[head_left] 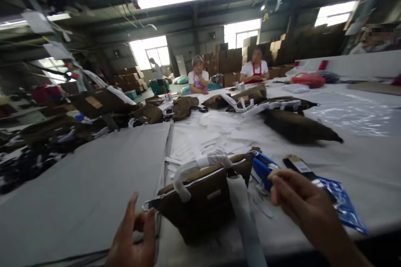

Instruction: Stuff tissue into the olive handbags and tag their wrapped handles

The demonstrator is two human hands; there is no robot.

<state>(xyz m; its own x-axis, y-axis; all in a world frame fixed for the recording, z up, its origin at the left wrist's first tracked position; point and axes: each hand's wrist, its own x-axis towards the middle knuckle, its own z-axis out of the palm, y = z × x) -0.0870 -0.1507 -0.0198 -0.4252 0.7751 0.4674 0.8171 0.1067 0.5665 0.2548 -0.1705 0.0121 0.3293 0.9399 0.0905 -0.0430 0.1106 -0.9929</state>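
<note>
A dark brown handbag (pixel 203 204) with a silver zipper stands upright on the table in front of me. Its handle (pixel 184 175) is wrapped in white padding, and a wrapped strap (pixel 246 217) hangs down its front. My left hand (pixel 133 233) is beside the bag's left end, close to a metal ring (pixel 145 206), with thumb and forefinger apart. To the right of the bag, my right hand (pixel 300 204) has its fingertips pinched together; what they hold, if anything, is too small to make out. Just behind those fingertips lies a blue pouch-like item (pixel 263 169).
Near my right hand lie a dark strap with a tag (pixel 297 163) and a blue plastic packet (pixel 343 202). More brown bags (pixel 297 125) and white wrapping scraps (pixel 216 133) cover the table's middle. Two people (pixel 198 79) are at the far side. Bags also pile up at left (pixel 56 129).
</note>
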